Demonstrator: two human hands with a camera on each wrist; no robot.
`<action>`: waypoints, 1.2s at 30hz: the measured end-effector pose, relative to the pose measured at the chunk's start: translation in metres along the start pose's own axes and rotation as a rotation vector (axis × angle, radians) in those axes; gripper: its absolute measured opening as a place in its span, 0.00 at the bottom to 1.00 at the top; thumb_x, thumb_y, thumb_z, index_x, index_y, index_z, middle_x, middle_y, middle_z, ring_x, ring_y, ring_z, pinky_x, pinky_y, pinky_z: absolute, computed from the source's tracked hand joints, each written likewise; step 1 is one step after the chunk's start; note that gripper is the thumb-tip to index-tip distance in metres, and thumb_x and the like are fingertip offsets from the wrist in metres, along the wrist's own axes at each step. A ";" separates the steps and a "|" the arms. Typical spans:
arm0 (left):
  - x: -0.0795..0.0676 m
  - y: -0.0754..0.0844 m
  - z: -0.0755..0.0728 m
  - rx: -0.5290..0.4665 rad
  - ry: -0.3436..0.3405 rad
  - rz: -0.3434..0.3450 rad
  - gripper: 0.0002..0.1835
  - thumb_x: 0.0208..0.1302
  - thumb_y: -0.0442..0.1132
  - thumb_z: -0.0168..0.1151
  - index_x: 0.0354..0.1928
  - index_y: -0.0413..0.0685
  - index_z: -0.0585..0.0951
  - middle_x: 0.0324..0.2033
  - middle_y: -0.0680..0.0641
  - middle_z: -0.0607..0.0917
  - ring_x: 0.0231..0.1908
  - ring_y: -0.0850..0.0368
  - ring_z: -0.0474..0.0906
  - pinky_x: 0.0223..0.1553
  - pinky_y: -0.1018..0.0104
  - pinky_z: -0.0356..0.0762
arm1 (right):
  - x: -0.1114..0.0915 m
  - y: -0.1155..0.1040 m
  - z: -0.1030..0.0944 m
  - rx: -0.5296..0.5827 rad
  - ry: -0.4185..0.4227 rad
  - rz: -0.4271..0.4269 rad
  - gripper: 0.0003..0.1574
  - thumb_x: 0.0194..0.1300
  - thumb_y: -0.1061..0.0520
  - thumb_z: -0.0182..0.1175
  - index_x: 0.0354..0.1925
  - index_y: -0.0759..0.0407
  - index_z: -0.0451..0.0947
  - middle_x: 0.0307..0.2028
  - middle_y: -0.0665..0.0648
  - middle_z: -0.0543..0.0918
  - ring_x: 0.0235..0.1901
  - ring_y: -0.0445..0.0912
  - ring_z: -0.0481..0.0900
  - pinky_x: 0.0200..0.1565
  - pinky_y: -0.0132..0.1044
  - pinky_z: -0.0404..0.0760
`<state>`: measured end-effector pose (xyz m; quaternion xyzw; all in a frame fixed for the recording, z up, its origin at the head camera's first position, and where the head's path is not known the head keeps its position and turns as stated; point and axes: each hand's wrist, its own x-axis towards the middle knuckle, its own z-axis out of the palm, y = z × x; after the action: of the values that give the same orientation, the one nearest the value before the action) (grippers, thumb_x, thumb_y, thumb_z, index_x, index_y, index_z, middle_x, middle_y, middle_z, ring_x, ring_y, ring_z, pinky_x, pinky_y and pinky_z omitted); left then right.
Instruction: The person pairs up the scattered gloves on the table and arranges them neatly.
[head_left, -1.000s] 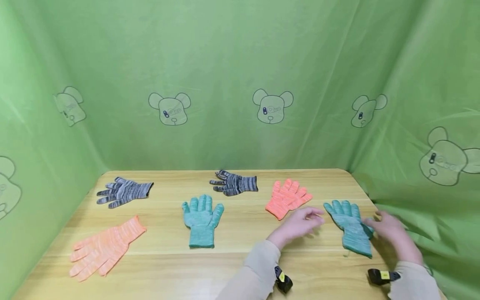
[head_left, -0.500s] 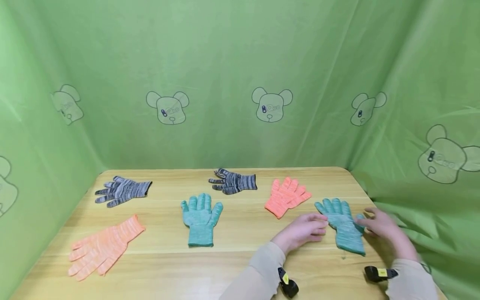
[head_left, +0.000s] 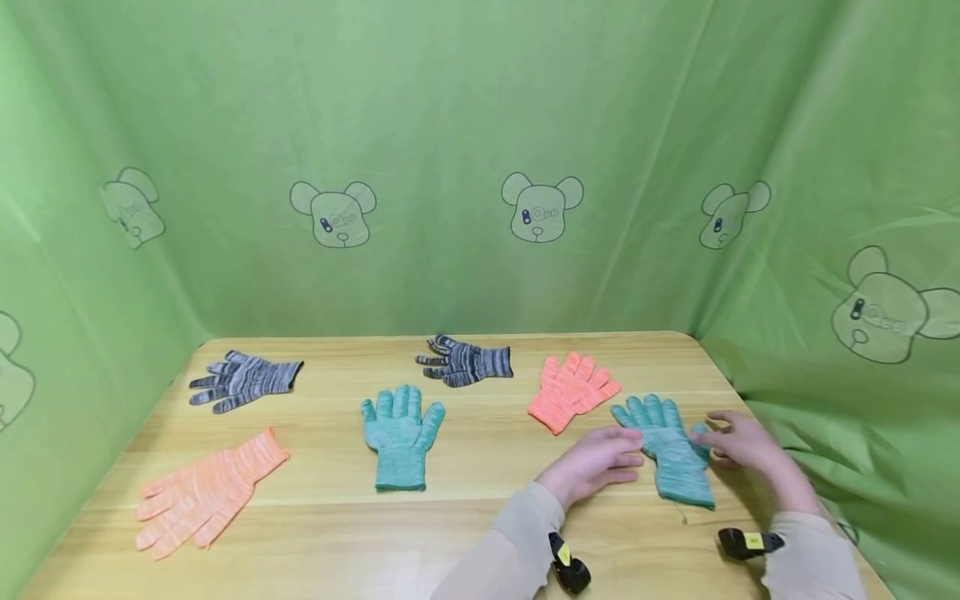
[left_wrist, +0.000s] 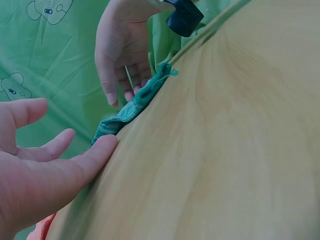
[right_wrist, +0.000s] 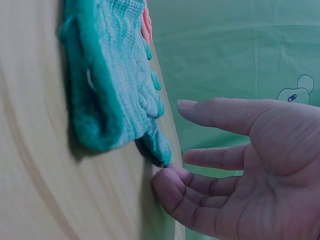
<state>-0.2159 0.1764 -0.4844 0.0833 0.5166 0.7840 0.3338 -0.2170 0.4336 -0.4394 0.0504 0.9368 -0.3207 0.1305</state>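
A teal knit glove [head_left: 677, 458] lies flat at the table's right side, its fingers toward the far edge and its cuff toward me. At its left edge is my left hand [head_left: 592, 465], fingers loosely bent and holding nothing; in the left wrist view the fingertips [left_wrist: 107, 144] reach the glove's side. My right hand [head_left: 752, 446] is on the other side, with its fingertips [right_wrist: 167, 185] at the tip of the glove's thumb [right_wrist: 159, 149]. Those fingers are spread and relaxed, without a grip. Just beyond the left hand lies a bright orange-pink glove [head_left: 572, 392].
Another teal glove [head_left: 401, 437] lies mid-table. Grey-black striped gloves lie toward the back, one at the left [head_left: 246, 381] and one near the middle [head_left: 467, 362]. A pale orange glove [head_left: 210, 493] is at the front left. Green cloth [head_left: 450, 275] surrounds the wooden table [head_left: 337, 550].
The teal glove at the right has slid leftward across the table. My right hand has moved left along with it; my left hand came right to its edge, then shifted slightly back left.
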 end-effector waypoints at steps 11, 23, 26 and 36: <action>0.001 -0.006 -0.006 -0.035 -0.006 0.006 0.21 0.70 0.34 0.55 0.62 0.33 0.73 0.57 0.38 0.78 0.59 0.41 0.75 0.62 0.47 0.76 | 0.002 0.001 0.004 -0.111 0.034 -0.060 0.50 0.70 0.44 0.56 0.68 0.81 0.50 0.60 0.86 0.62 0.45 0.64 0.81 0.45 0.51 0.84; -0.002 -0.005 -0.007 -0.022 -0.039 0.007 0.23 0.68 0.29 0.54 0.64 0.32 0.70 0.55 0.37 0.79 0.58 0.44 0.76 0.63 0.51 0.76 | 0.006 0.003 0.005 -0.032 0.033 -0.086 0.44 0.70 0.50 0.58 0.67 0.79 0.54 0.54 0.80 0.69 0.44 0.55 0.78 0.35 0.35 0.82; -0.001 -0.005 -0.007 -0.019 -0.042 0.002 0.23 0.68 0.29 0.55 0.64 0.32 0.70 0.55 0.36 0.79 0.58 0.44 0.76 0.62 0.51 0.76 | 0.005 0.003 0.006 -0.033 0.046 -0.099 0.42 0.69 0.52 0.59 0.67 0.79 0.55 0.51 0.77 0.72 0.42 0.53 0.77 0.33 0.33 0.80; -0.002 -0.003 -0.007 -0.016 -0.040 -0.003 0.23 0.68 0.29 0.54 0.64 0.32 0.70 0.55 0.36 0.80 0.60 0.42 0.76 0.63 0.51 0.76 | 0.006 0.003 0.008 0.063 0.060 -0.110 0.45 0.65 0.57 0.61 0.69 0.76 0.52 0.47 0.70 0.72 0.36 0.41 0.74 0.34 0.33 0.83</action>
<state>-0.2165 0.1705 -0.4894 0.0954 0.5036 0.7858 0.3461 -0.2206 0.4311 -0.4484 0.0125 0.9311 -0.3551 0.0829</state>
